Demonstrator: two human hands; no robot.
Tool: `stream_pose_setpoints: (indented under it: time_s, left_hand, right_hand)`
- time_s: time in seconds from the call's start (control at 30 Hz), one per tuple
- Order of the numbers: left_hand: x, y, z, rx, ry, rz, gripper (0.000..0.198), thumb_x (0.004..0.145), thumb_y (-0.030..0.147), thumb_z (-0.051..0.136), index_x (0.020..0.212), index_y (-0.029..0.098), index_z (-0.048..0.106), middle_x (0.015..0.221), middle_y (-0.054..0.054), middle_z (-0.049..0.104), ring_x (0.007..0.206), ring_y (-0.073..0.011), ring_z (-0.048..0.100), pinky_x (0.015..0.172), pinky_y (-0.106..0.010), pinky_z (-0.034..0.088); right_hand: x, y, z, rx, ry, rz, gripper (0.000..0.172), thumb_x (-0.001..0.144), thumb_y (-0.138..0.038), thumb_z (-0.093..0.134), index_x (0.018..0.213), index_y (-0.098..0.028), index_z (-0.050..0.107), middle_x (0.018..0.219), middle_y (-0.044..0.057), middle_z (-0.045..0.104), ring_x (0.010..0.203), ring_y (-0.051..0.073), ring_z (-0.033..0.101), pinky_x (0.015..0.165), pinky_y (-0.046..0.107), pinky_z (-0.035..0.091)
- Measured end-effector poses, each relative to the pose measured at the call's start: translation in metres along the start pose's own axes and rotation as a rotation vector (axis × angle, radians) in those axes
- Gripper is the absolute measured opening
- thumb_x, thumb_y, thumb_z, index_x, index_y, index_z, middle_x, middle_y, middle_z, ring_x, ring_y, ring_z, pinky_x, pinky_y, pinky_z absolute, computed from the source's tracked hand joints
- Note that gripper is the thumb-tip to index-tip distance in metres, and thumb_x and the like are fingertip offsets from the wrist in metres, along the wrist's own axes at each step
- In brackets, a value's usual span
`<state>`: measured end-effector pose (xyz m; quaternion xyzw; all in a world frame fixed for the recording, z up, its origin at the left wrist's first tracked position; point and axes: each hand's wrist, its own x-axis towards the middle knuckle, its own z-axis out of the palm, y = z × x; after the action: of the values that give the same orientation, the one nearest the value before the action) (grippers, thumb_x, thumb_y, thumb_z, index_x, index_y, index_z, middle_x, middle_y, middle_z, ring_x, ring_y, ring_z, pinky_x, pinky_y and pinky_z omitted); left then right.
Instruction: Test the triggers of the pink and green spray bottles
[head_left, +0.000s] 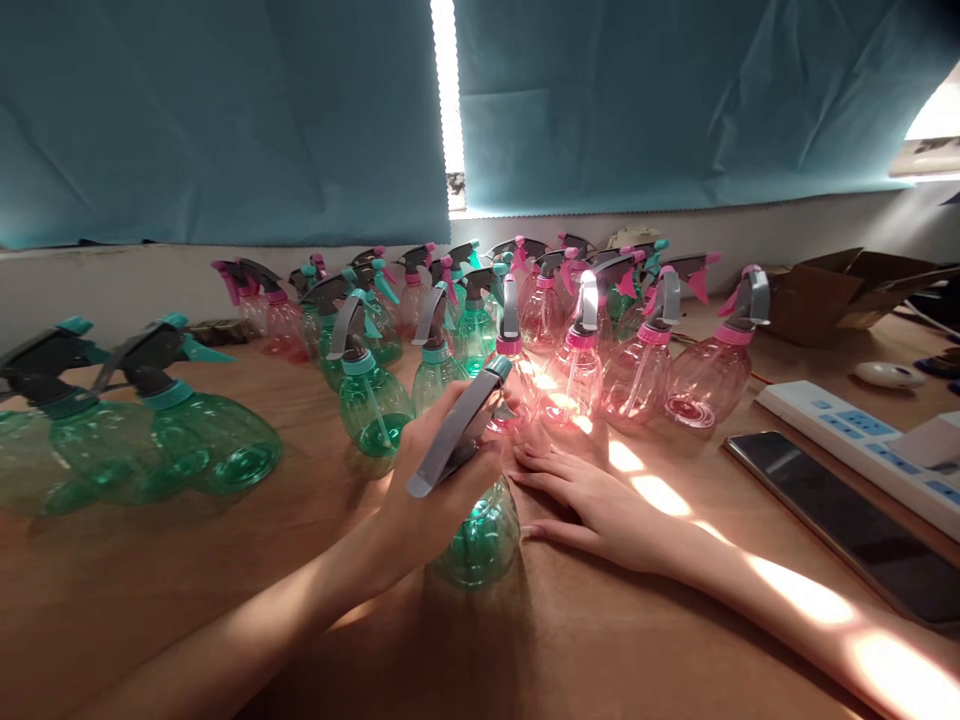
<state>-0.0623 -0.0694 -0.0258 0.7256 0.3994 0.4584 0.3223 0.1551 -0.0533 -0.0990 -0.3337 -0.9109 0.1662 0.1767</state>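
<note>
The brown table (600, 650) carries spray bottles (574, 380) — plus 1 phone (840, 520), 1 power strip (862, 445).

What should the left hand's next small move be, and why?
Probably move the held green bottle just left of the nearest standing green bottle: the left hand grips its upper part, bare table shows there, and the right hand lies nearby.

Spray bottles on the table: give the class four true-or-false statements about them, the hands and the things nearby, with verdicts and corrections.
1. The left hand holds a green spray bottle. True.
2. The right hand grips a pink spray bottle. False: it lies on the table, gripping no bottle.
3. A phone lies beside the white power strip. True.
4. The cardboard box is at the picture's left. False: it is at the right.
</note>
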Motion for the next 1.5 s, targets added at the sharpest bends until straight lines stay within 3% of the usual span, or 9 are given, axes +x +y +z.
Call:
stream_pose_setpoints:
  time_s: [0.23,0.63,1.0,1.27,1.5]
  left_hand:
    - [-0.0003,-0.0003,0.0003,0.002,0.009,0.006,0.01,0.081,0.019,0.052,0.089,0.022,0.047,0.068,0.004,0.033,0.08,-0.0194,0.054,0.063,-0.03,0.04]
    - [0.0013,0.0032,0.0008,0.006,0.003,0.009,0.009,0.082,0.02,0.051,0.09,0.022,0.048,0.068,0.004,0.03,0.069,-0.0154,0.044,0.058,-0.029,0.034]
    - [0.0003,0.0003,-0.0011,0.02,0.002,0.011,0.011,0.081,0.019,0.05,0.092,0.022,0.048,0.069,0.004,0.032,0.068,-0.0149,0.043,0.06,-0.03,0.034]
    - [-0.0001,0.0036,0.0009,-0.012,0.003,-0.019,0.012,0.079,0.021,0.052,0.09,0.023,0.048,0.066,0.004,0.03,0.075,-0.0179,0.05,0.058,-0.028,0.036]
    - [0.0016,0.0034,0.0004,0.004,0.008,-0.015,0.012,0.08,0.02,0.053,0.091,0.023,0.05,0.066,0.004,0.038,0.07,-0.0172,0.049,0.062,-0.031,0.04]
  right_hand:
    - [0.0013,-0.0023,-0.0033,-0.059,-0.01,-0.009,0.063,0.095,-0.056,0.052,0.145,-0.018,0.05,0.151,0.013,0.047,0.14,0.032,0.042,0.11,0.046,0.04]
    - [0.0011,-0.0023,-0.0021,-0.042,-0.006,0.0,0.062,0.095,-0.054,0.054,0.145,-0.017,0.05,0.151,0.013,0.047,0.14,0.031,0.041,0.112,0.045,0.038]
    - [0.001,0.0012,0.0004,-0.007,-0.014,-0.002,0.063,0.095,-0.057,0.053,0.144,-0.017,0.051,0.153,0.013,0.044,0.142,0.031,0.038,0.115,0.046,0.035]
    - [0.0013,0.0,-0.0008,-0.004,-0.016,0.005,0.063,0.095,-0.057,0.053,0.144,-0.017,0.051,0.153,0.014,0.044,0.142,0.031,0.038,0.115,0.046,0.035]
    - [0.0015,-0.0008,-0.0018,-0.001,-0.022,0.001,0.062,0.095,-0.055,0.053,0.143,-0.015,0.052,0.154,0.015,0.042,0.142,0.031,0.038,0.115,0.048,0.034]
